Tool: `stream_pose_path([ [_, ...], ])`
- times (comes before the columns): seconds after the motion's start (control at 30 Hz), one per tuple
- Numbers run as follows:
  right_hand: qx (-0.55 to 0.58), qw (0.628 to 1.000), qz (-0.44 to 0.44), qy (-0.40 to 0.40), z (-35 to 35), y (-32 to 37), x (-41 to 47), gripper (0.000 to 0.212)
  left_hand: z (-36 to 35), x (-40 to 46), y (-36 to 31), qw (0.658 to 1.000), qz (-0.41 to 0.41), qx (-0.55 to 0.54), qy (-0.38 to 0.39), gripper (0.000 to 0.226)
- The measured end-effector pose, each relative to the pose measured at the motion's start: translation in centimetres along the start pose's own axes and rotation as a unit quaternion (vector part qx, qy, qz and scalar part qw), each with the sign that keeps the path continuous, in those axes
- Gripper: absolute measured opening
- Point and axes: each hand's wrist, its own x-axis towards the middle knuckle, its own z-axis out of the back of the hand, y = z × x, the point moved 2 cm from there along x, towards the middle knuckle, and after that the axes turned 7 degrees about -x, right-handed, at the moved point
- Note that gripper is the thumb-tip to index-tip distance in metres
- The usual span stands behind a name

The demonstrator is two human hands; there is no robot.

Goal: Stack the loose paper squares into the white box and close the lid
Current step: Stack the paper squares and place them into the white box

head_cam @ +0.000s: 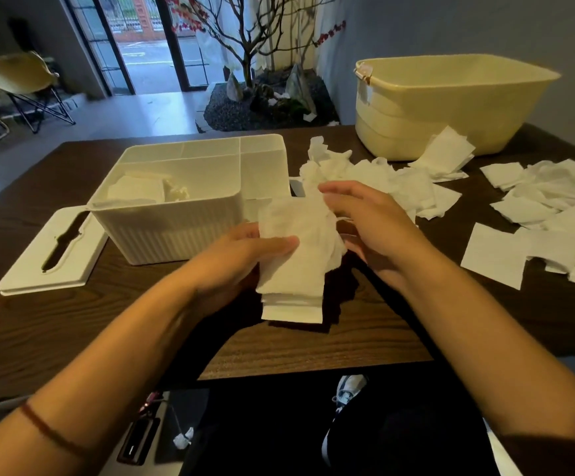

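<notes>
My left hand (245, 250) grips a thick stack of white paper squares (296, 269) above the table, thumb across its front. My right hand (365, 221) hovers at the stack's upper right with relaxed, spread fingers touching the top sheets. The white ribbed box (176, 221) stands open just left of the stack, with some squares (138, 190) lying inside its large compartment. Its slotted lid (52, 255) lies flat on the table at the box's left. Loose squares (399, 187) are heaped behind my right hand and spread over the right of the table (537, 207).
A large cream plastic tub (451, 104) stands at the back right of the dark wooden table (73, 331). The table's near edge is cut in front of me, with a shoe (348, 389) and floor below. A folding chair (21, 84) stands far left.
</notes>
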Motion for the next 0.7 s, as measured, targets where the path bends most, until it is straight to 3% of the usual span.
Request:
stream_pose_path([
  [0.17, 0.142, 0.987, -0.071, 0.024, -1.8, -1.7, -1.1, 0.023, -0.4, -0.1, 0.5, 0.982, -0.052, -0.164, -0.078, 0.026],
  [0.3, 0.150, 0.987, -0.049, 0.029, -4.0, -2.2, -1.4, 0.036, -2.5, -0.5, 0.1, 0.960, -0.080, -0.253, -0.088, 0.029],
  [0.47, 0.167, 0.980, -0.052, 0.090, -3.7, -2.1, -2.8, 0.019, -2.2, -0.4, 0.7, 0.930, -0.041, -0.340, -0.132, 0.028],
  [0.57, 0.094, 0.984, -0.051, 0.143, -2.1, -1.8, -4.1, 0.019, -1.6, -0.5, 0.8, 0.907, -0.025, -0.395, -0.144, 0.025],
  [0.7, -0.011, 0.993, -0.026, 0.113, -0.7, -1.1, -4.4, 0.013, -2.3, -0.2, 0.8, 0.862, -0.032, -0.497, -0.096, 0.030],
])
